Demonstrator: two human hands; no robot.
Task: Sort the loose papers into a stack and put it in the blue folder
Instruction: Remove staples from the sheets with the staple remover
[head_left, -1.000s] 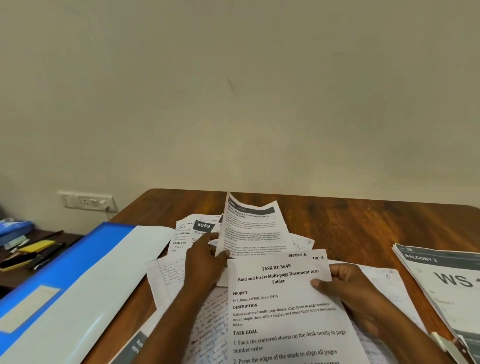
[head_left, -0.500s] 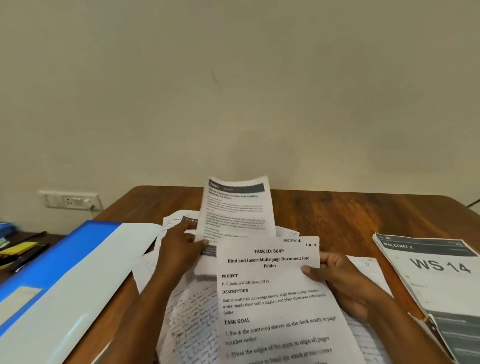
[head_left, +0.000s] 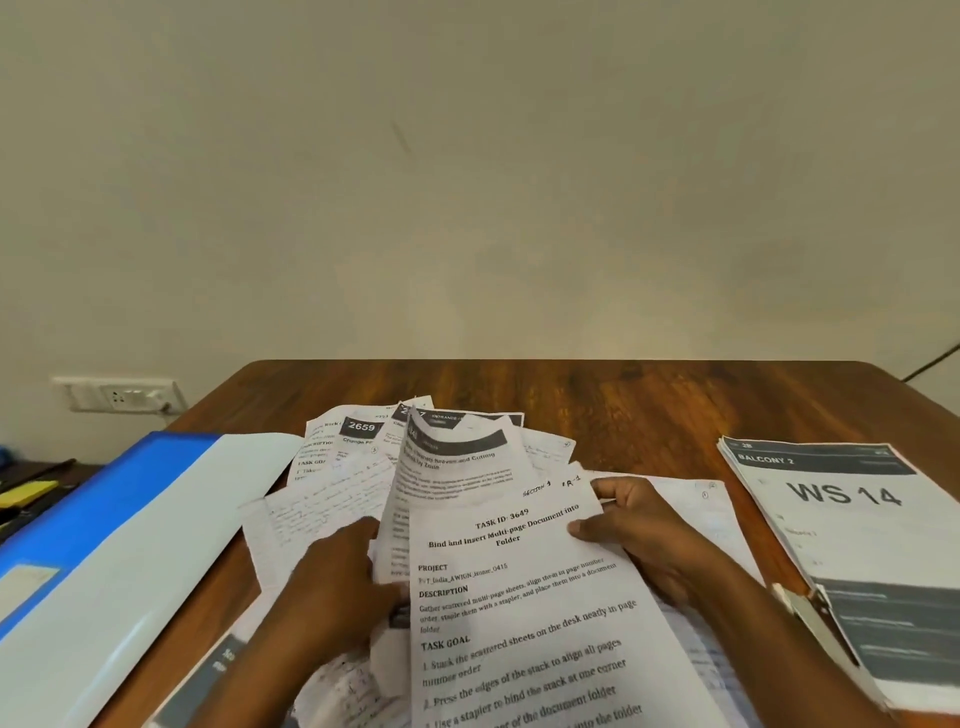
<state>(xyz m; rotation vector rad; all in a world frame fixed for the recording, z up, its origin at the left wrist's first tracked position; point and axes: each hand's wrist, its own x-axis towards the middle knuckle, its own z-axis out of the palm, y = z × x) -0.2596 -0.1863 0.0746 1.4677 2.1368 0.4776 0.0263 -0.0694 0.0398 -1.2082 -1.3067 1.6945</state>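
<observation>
Papers (head_left: 519, 587) held between hands.

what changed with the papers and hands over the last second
The left hand has brought the dark-banner sheet down from raised to tucked behind the TASK ID 3649 sheet, its grip now lower on the sheet's left edge. The right hand keeps pinching the 3649 sheet's right edge. The blue folder and WS 14 stack stayed put.

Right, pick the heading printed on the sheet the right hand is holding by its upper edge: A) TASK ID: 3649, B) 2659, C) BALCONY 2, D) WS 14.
A: the right hand grips the top sheet, which reads "TASK ID: 3649"; "WS 14" and "BALCONY 2" are on the booklet at the right, untouched.
</observation>
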